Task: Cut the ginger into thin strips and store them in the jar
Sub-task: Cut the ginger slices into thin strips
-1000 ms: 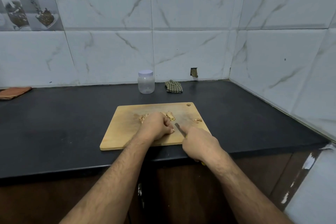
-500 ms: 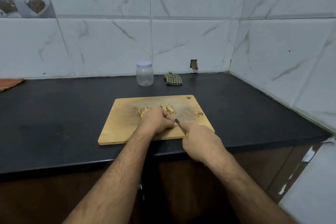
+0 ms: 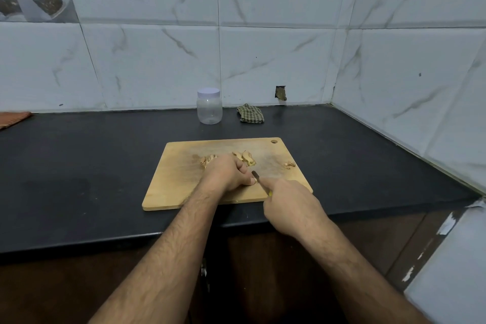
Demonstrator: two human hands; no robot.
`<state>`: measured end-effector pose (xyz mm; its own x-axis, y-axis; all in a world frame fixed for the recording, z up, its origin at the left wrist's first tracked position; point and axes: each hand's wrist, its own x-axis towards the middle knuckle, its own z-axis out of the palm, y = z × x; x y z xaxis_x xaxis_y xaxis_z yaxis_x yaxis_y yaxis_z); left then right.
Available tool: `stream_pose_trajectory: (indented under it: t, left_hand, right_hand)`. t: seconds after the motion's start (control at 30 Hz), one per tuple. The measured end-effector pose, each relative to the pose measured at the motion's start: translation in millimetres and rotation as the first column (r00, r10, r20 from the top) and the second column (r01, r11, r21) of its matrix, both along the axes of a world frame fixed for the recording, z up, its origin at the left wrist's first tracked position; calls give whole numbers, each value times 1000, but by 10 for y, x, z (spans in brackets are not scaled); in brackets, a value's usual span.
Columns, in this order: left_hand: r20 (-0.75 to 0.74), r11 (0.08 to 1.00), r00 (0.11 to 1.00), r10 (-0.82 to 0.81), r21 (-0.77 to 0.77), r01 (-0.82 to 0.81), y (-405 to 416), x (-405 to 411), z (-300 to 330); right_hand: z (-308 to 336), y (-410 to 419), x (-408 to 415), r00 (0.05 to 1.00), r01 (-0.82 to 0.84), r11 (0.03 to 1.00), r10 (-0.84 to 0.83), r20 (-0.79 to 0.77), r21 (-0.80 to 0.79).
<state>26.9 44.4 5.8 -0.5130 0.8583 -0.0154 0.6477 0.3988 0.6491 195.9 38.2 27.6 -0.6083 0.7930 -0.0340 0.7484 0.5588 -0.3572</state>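
Your left hand (image 3: 228, 175) sits curled on the wooden cutting board (image 3: 178, 179), knuckles up and fingers tucked under; whatever piece it pins down is hidden beneath it, so you cannot tell exactly what it grips. Ginger pieces (image 3: 246, 157) lie on the board just beyond that hand, more ginger bits (image 3: 206, 160) peek out at its far left side, and a small ginger scrap (image 3: 289, 164) lies apart toward the board's right edge. Your right hand (image 3: 290, 205) is wrapped around the knife (image 3: 256, 176), index finger stretched along its back; only a short dark stretch of blade shows, its tip just beside your left thumb, and a sliver of yellow handle shows under your finger. Whether the edge touches the board or any ginger is hard to make out.

The clear jar (image 3: 209, 106) stands upright at the back of the dark counter (image 3: 79, 166), well beyond the board, its pale lid (image 3: 208, 92) on and nothing visible inside. A checked cloth (image 3: 250, 113) lies near it to the right. An orange cloth (image 3: 11, 119) is cut off at the left edge.
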Motion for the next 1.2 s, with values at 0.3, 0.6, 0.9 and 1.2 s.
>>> stream_pose_trajectory:
  t: [0.3, 0.6, 0.9, 1.2]
  left_hand:
    - [16, 1000, 1000, -2, 0, 2, 0, 9, 12]
    - [3, 1000, 1000, -11, 12, 11, 1, 2, -10]
    - [15, 1000, 1000, -6, 15, 6, -8, 0, -16]
    - [-1, 1000, 1000, 10, 29, -10, -21, 25, -24]
  right_hand:
    - [32, -31, 8, 999, -6, 1000, 5, 44, 27]
    - [40, -30, 4, 998, 22, 1000, -23, 55, 19]
    - [50, -24, 13, 997, 5, 1000, -6, 80, 11]
    - [-25, -99, 8, 993, 19, 1000, -20, 118, 7]
